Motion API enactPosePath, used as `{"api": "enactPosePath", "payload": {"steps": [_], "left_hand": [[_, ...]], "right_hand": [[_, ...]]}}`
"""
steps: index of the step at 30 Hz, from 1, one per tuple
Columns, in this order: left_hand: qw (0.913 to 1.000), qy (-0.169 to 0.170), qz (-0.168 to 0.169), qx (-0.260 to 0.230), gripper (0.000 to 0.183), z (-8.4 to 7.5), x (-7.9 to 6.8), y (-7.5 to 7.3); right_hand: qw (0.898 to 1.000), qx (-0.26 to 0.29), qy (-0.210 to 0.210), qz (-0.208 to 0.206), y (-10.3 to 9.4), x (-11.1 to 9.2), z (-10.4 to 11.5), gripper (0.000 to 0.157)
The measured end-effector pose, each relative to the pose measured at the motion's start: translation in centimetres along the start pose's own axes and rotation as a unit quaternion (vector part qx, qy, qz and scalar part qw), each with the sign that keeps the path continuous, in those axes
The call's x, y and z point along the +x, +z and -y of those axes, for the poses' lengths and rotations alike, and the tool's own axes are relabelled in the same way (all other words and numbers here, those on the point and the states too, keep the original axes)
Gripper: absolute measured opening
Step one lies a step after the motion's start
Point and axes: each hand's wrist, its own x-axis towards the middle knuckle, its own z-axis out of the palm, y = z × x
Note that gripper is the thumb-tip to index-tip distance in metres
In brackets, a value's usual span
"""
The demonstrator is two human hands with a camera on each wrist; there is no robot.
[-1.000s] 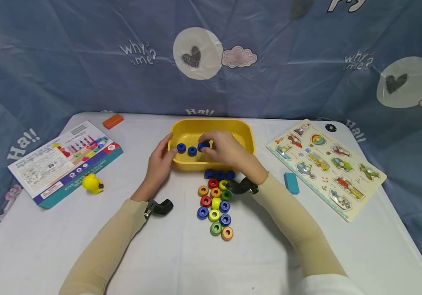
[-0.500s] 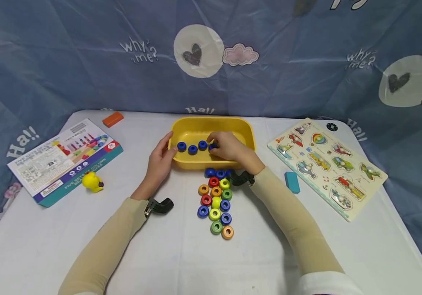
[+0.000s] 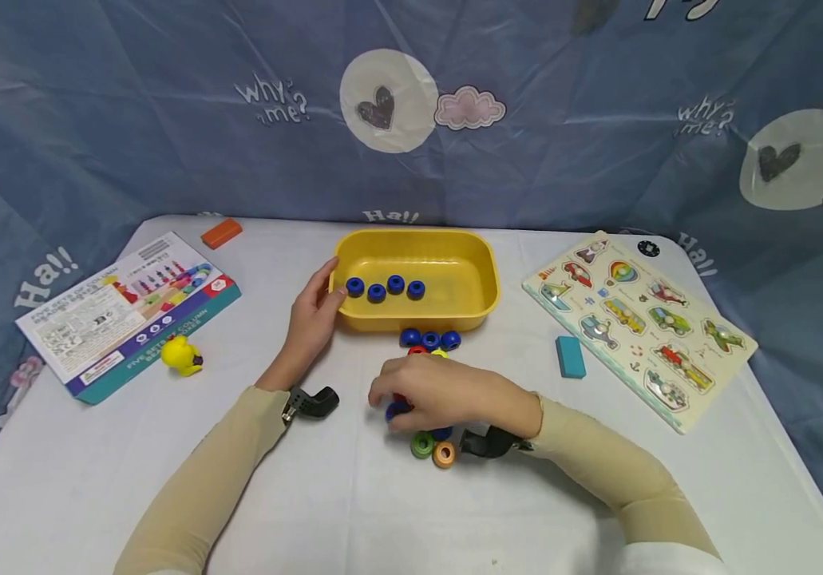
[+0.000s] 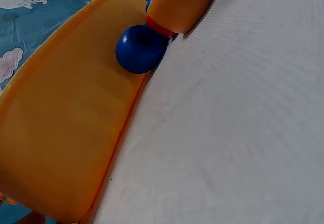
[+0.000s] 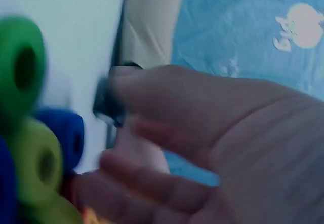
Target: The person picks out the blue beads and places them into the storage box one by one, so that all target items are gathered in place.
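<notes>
A yellow plastic tray (image 3: 411,322) stands at the back middle of the table, with several blue beads (image 3: 377,293) in its left half. My left hand (image 3: 313,315) grips the tray's left end, thumb over the rim. Close over the loose beads in front of the tray is my right hand (image 3: 440,391), its thumb and fingers apart around a blue bead (image 3: 395,410). The hand hides most of the loose beads. A green bead (image 3: 421,445) and an orange bead (image 3: 444,454) show below it. In the right wrist view, the thumb and fingers are blurred and spread beside the beads.
Three blue beads (image 3: 430,340) line the tray's front. To the left lie a toy box (image 3: 131,319), a yellow duck toy (image 3: 181,355) and an orange block (image 3: 221,233). A picture puzzle board (image 3: 637,327) and a teal block (image 3: 570,357) lie at right.
My right hand has let go of a blue bead in the tray, beside the others, and moved toward me over the loose beads. The left hand stays at the tray's end.
</notes>
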Motion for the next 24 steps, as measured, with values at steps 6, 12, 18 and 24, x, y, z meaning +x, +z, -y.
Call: {"api": "enactPosePath", "payload": {"steps": [6,12,18,24], "left_hand": [[1.0,-0.002,0.001,-0.006,0.053,0.2,0.1,0.0],[1.0,-0.002,-0.002,-0.004,0.053,0.0,0.0,-0.1],[1.0,-0.003,-0.003,-0.005,0.053,0.2,0.0,-0.1],[1.0,0.0,0.0,-0.004,0.053,0.3,0.1,0.0]], "right_hand": [[0.995,-0.072,0.028,0.056,2.2,0.5,0.3,0.024],[0.996,-0.075,0.011,0.042,2.3,0.9,0.2,0.018],[0.998,-0.009,0.003,-0.059,-1.8,1.0,-1.0,0.017],[0.97,-0.01,0.177,-0.169,-6.4,1.1,-6.4,0.024]]}}
